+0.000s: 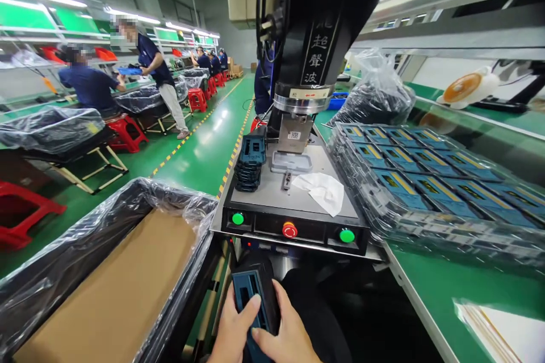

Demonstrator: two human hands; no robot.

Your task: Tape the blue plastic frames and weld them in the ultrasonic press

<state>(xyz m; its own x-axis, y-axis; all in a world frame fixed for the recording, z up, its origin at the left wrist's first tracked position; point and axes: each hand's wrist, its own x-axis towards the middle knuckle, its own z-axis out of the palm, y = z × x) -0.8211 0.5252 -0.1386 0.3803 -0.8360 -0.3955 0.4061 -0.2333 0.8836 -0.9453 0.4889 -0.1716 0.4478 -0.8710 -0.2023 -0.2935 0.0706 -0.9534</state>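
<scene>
Low in front of me, below the machine's front panel, a dark teal and black plastic housing is held between both hands. My left hand wraps its left side, with the thumb lying on the teal face. On the right side, my right hand grips it, its thumb pressed near the lower part. Slots show in the teal face; the housing's lower end is partly hidden by the hands. Above stands an ultrasonic welding machine, with a clear fixture under its horn. A stack of dark plastic frames sits left on its bed.
A white cloth lies on the bed. Two green buttons flank a red stop button. At right, clear trays hold several teal parts. A plastic-lined bin stands at left. Co-workers are across the aisle.
</scene>
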